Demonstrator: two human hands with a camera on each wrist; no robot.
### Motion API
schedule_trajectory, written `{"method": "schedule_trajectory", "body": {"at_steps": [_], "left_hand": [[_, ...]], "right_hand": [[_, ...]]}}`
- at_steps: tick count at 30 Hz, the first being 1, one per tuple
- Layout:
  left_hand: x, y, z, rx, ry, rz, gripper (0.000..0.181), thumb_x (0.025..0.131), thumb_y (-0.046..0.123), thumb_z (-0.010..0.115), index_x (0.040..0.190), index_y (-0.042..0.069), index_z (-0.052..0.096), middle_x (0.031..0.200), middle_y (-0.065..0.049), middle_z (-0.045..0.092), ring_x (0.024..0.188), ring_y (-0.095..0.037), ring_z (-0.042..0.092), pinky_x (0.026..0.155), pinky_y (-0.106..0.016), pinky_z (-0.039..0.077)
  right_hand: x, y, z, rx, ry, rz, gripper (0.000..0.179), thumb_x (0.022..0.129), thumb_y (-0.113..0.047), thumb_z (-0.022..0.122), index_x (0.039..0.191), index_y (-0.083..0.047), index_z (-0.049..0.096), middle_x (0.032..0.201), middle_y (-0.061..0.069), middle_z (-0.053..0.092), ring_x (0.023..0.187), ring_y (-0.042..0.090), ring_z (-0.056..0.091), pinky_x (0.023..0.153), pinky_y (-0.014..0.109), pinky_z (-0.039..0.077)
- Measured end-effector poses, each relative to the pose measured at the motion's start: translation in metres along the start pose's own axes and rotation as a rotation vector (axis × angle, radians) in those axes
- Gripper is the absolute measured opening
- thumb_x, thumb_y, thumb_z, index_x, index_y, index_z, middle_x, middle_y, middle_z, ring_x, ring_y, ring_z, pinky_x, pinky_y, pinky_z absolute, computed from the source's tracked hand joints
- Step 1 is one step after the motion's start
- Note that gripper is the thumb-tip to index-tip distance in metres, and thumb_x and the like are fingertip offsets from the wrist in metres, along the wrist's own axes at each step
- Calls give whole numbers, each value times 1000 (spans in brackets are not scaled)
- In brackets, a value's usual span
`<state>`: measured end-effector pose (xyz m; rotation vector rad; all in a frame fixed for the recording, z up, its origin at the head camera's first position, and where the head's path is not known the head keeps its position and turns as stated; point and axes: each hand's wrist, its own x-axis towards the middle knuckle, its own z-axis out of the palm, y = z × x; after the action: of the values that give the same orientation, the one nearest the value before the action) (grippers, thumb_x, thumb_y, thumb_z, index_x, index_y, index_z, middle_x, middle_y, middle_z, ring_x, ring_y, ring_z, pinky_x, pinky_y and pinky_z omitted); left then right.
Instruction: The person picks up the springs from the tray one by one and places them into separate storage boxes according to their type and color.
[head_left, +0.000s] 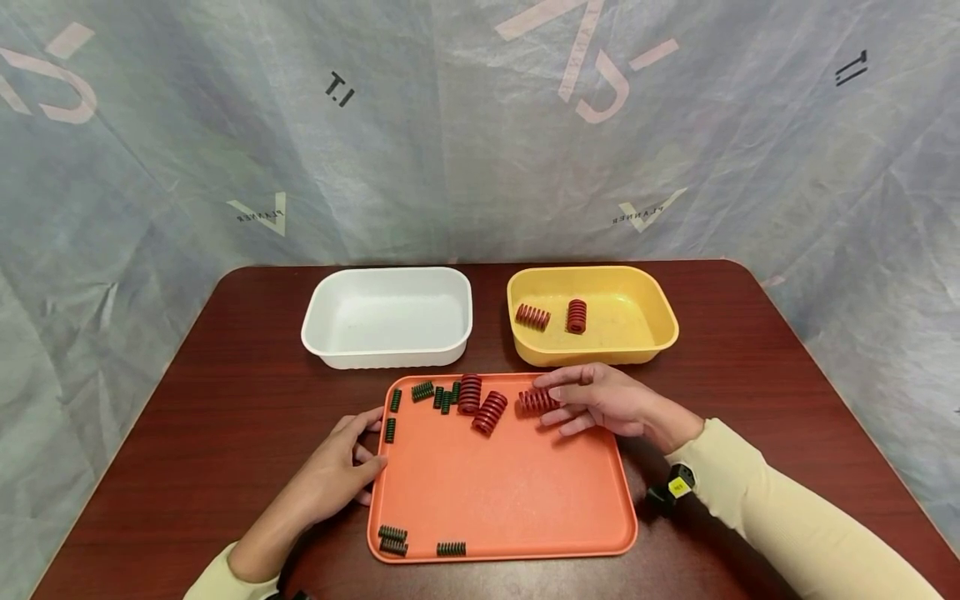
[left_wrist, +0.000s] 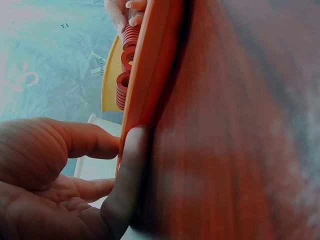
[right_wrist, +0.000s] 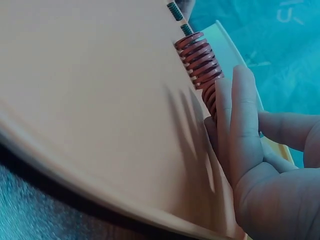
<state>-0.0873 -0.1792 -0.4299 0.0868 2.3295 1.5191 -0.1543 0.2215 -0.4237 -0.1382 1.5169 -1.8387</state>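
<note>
My left hand (head_left: 341, 471) grips the left rim of the orange tray (head_left: 502, 492); in the left wrist view its fingers (left_wrist: 132, 155) press the edge. At the tray's upper right, my right hand (head_left: 600, 400) has its fairly straight fingers around a red coil spring (head_left: 534, 402), partly covering it. Whether they pinch it is unclear. Two more red springs (head_left: 490, 412) lie to its left, one also seen in the right wrist view as a red spring (right_wrist: 200, 60). Small green springs (head_left: 422, 391) lie along the tray's top, left and bottom edges.
Behind the tray stand a white bin (head_left: 386, 358) with nothing visible in it and a yellow bin (head_left: 622, 333) holding two red springs (head_left: 576, 317). All sit on a dark red wooden table (head_left: 202, 417), with a grey printed curtain (head_left: 450, 167) beyond.
</note>
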Motion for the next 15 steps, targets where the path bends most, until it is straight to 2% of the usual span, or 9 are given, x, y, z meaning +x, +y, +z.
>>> {"method": "schedule_trajectory", "body": {"at_steps": [7, 15], "left_hand": [[0, 0, 0, 2, 3, -1, 66, 95, -6, 65, 156, 3, 39, 140, -20, 42, 83, -24, 63, 50, -37, 62], [0, 0, 0, -3, 3, 2, 66, 95, -7, 65, 155, 2, 40, 140, -20, 42, 83, -24, 63, 50, -37, 62]], "right_hand": [[-3, -6, 1, 27, -28, -14, 42, 107, -4, 52, 145, 13, 47, 140, 27, 59, 112, 40, 69, 95, 57, 57], [-6, -20, 1, 36, -45, -34, 38, 106, -3, 54, 142, 11, 54, 134, 16, 65, 108, 31, 71, 93, 48, 60]]}}
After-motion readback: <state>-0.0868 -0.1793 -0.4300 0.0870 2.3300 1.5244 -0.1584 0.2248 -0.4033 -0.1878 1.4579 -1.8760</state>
